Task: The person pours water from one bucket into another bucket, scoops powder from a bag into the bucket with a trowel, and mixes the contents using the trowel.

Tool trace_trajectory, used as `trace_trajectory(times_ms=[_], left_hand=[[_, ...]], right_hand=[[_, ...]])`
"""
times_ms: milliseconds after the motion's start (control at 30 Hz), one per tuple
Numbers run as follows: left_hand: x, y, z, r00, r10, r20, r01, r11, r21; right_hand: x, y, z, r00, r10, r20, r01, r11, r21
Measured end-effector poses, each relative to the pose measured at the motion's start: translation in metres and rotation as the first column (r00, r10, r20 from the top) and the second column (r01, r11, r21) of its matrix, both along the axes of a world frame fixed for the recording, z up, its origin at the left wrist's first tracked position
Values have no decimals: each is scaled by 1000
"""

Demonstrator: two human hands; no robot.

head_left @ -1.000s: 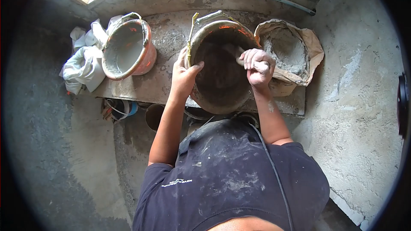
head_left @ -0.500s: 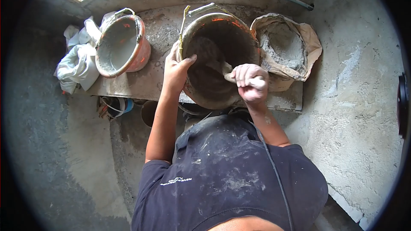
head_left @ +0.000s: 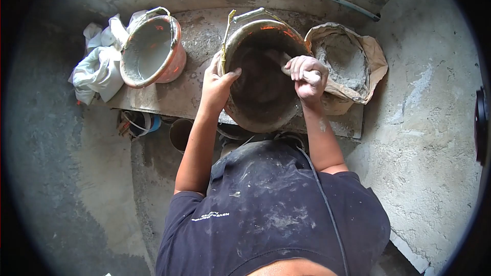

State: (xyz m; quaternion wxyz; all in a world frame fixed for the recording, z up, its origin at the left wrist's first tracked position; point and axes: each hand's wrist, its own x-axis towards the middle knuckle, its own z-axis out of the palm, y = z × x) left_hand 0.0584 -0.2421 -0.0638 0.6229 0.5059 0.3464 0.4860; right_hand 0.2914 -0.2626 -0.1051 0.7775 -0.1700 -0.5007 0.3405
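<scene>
A large cement-crusted bucket [head_left: 258, 125] is in front of me, its mouth tilted toward me and its inside dark. My left hand [head_left: 220, 83] grips the bucket's left rim, thumb over the edge and fingers on the outer side. On the right, my right hand [head_left: 310, 76] is closed around the pale, dusty handle of a trowel [head_left: 285, 66]. The trowel reaches into the bucket, where shadow and blur hide its blade. A wire handle [head_left: 248, 16] with yellow wrapping stands up behind the rim.
An orange bucket [head_left: 174, 64] with grey residue stands left, beside white sacks [head_left: 97, 74]. At the right is an open paper bag [head_left: 376, 64] of grey powder. A bar-like tool [head_left: 345, 2] lies by the back wall. Smaller containers [head_left: 180, 134] sit below the ledge [head_left: 148, 100].
My right hand has moved slightly up and right with the trowel, which has swung toward the bucket's upper right. My left hand keeps its hold on the rim. The whole view has shifted slightly.
</scene>
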Motion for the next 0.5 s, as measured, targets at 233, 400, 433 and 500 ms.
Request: trace_trajectory(times_ms=[233, 400, 433, 500], left_hand=[[-5, 2, -2, 1000, 15, 26, -15, 1000, -7], [-7, 2, -5, 998, 54, -12, -54, 998, 16], [-7, 2, -4, 998, 58, -11, -58, 998, 19], [-7, 2, -3, 999, 49, -22, -48, 999, 20]], right_hand=[[-19, -34, -16, 996, 63, 60, -54, 988, -142], [-33, -47, -2, 961, 215, -176, -237, 965, -115], [-34, -47, 4, 928, 267, -262, -295, 952, -76], [-33, -41, 9, 925, 278, -258, -310, 946, -91]])
